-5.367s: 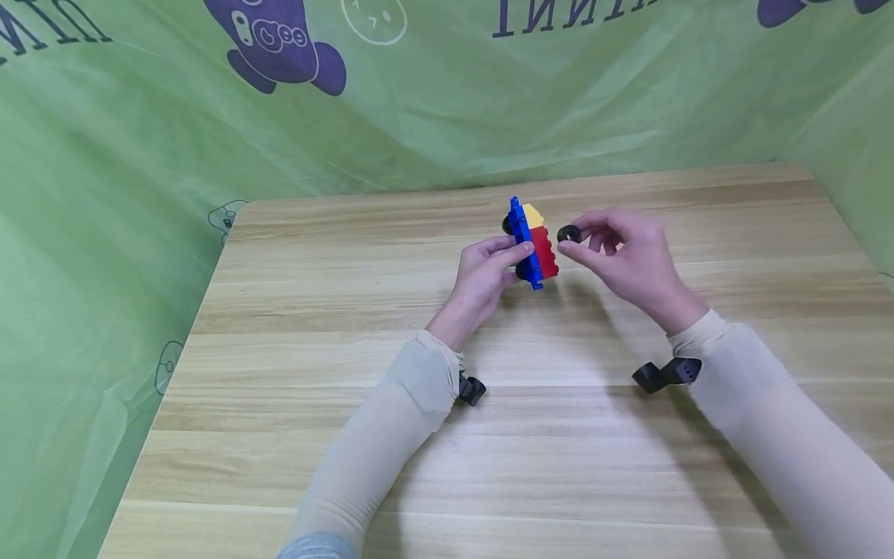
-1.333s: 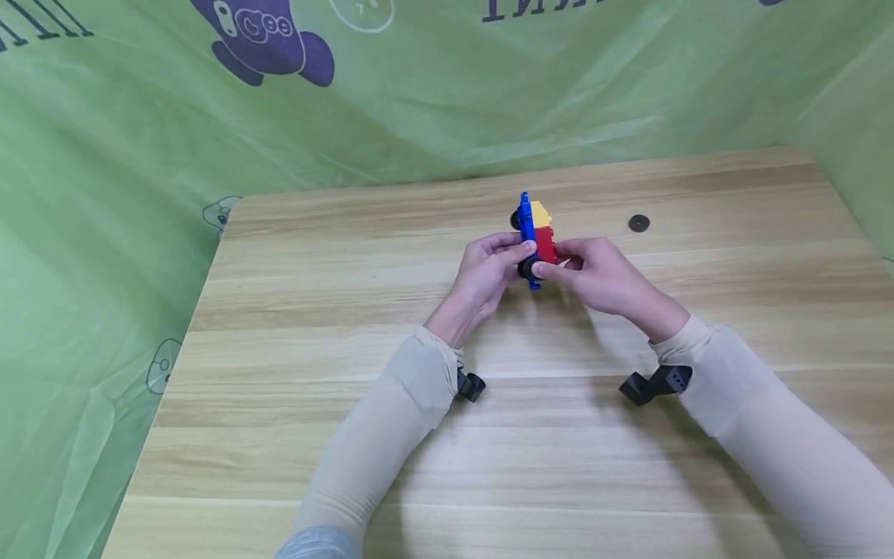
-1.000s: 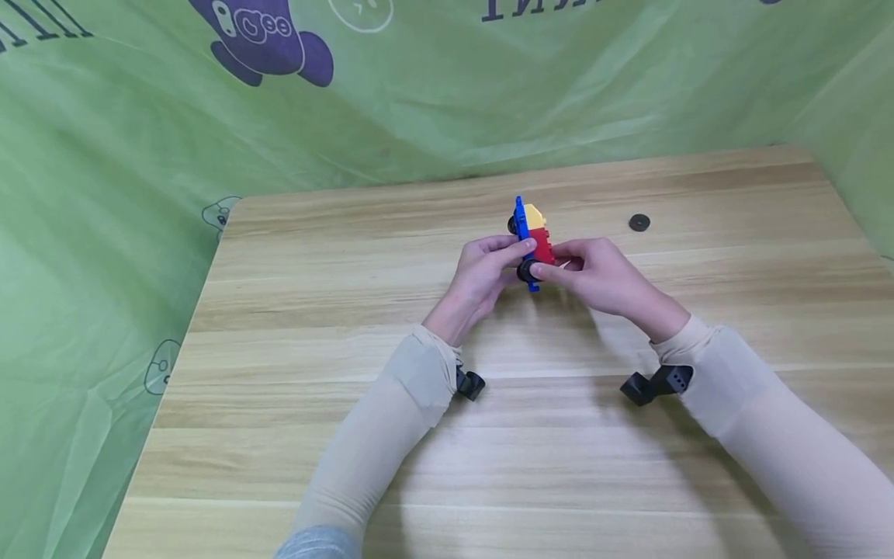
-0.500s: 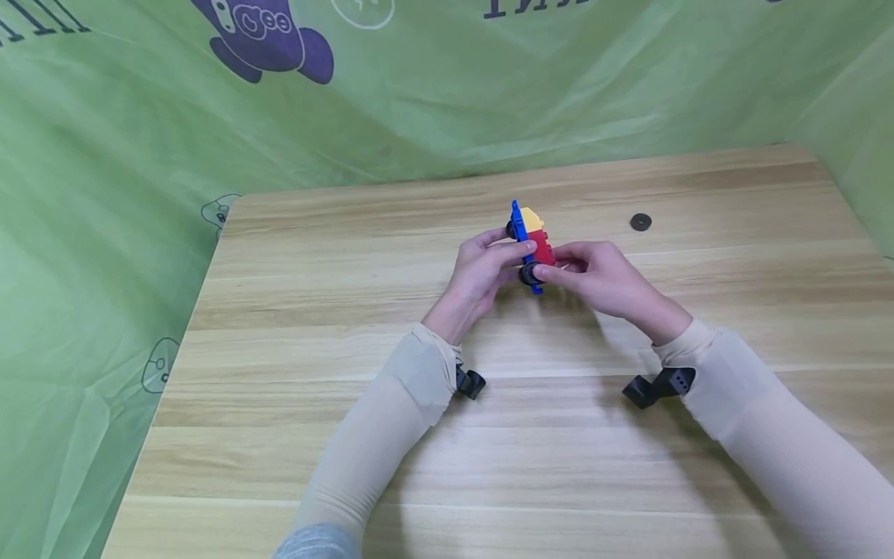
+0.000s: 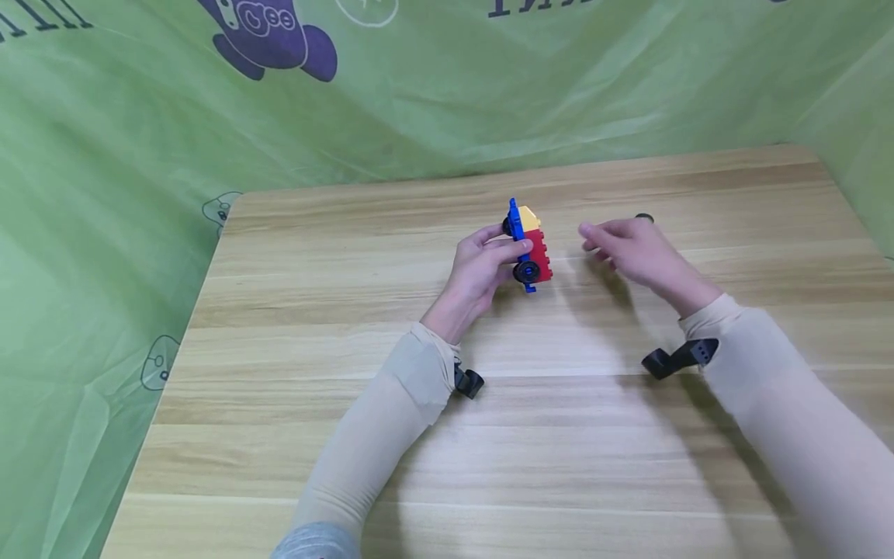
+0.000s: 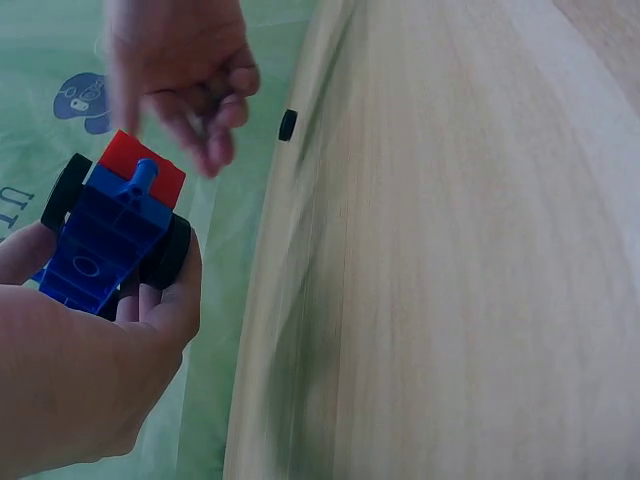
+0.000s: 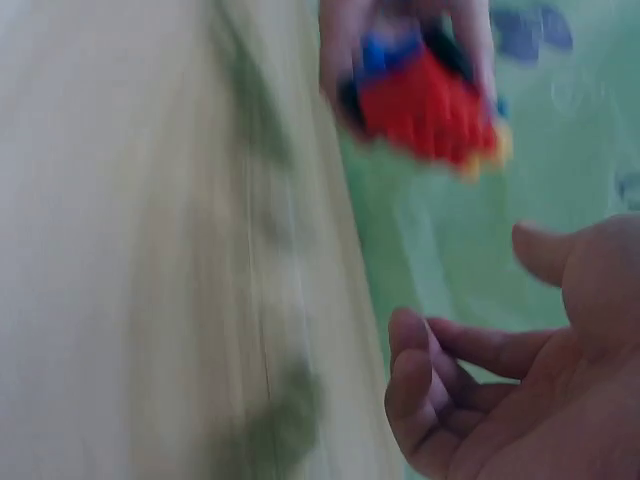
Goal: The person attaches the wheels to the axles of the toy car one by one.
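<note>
My left hand [image 5: 477, 273] grips a small toy car [image 5: 538, 253] above the table. The car has a blue base, a red studded block and a yellow sloped block. Black wheels [image 6: 166, 252] sit on its base, and the left wrist view shows the blue underside [image 6: 104, 245]. To the right of the car is my right hand [image 5: 639, 252], apart from it, with loosely bent fingers and nothing between them. A loose black wheel [image 6: 288, 125] lies on the table beyond the right hand, mostly hidden by it in the head view.
The wooden table [image 5: 545, 435] spreads under both hands. A green printed sheet [image 5: 447, 101] hangs behind it and along its sides. Small black cameras are strapped at both wrists, the left camera [image 5: 468, 382] and the right camera [image 5: 679, 359].
My right hand took a wheel to the car's near end, where a wheel now sits, then let go and drew back to the right. My left hand has kept hold of the car throughout.
</note>
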A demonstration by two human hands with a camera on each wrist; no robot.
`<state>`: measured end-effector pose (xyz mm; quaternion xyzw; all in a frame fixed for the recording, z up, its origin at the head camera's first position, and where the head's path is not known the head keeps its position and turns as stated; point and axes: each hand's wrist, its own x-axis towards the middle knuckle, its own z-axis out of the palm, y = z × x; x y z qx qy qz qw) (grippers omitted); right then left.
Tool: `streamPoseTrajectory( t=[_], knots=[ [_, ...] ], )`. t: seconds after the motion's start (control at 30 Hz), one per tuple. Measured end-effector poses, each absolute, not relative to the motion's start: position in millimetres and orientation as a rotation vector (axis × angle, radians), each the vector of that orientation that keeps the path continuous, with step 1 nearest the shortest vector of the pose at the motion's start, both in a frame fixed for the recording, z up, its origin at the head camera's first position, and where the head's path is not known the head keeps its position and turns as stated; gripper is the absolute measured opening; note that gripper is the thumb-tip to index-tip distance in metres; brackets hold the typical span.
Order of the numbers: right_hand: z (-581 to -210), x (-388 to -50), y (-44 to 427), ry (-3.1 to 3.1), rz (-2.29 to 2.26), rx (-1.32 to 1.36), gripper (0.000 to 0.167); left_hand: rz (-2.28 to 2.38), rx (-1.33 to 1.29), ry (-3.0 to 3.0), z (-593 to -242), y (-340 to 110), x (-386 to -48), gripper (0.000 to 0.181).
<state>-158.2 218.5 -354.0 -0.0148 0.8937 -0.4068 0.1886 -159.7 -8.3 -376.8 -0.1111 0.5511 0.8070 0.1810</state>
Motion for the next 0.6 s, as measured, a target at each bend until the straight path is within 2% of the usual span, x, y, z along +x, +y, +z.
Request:
streamPoseTrajectory(
  t=[0.1, 0.33, 0.6],
  knots=[
    [-359.3, -171.6, 242.5, 2.526, -1.100, 0.073, 0.078, 2.281, -0.312, 1.553, -376.9, -8.0, -159.4, 0.051],
    [-372.8, -190.8, 284.9, 2.612, -1.058, 0.343, 0.061, 2.265, -0.288, 1.544, -377.7, -4.6, -159.2, 0.044],
    [-377.7, -191.9, 299.6, 2.573, -1.031, 0.438, 0.068, 2.244, -0.285, 1.545, -377.0, 0.4, -156.6, 0.042]
  ],
)
